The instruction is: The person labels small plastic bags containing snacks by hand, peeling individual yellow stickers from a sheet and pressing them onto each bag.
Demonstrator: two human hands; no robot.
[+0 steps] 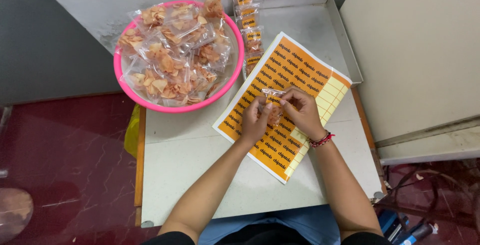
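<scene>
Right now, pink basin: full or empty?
Full. The pink basin is heaped above its rim with clear snack packets; both hands are away from it, over the orange sticker sheet.

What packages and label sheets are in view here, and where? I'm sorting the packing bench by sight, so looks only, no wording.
Small clear packet: held by left hand and right hand, above the sheet.
Sticker sheet: flat on the table, rectangular, orange labels, some peeled yellow.
Pink basin: table's far left, heaped with clear snack packets.
Labelled packets: a row beside the basin, orange stickers.
</scene>
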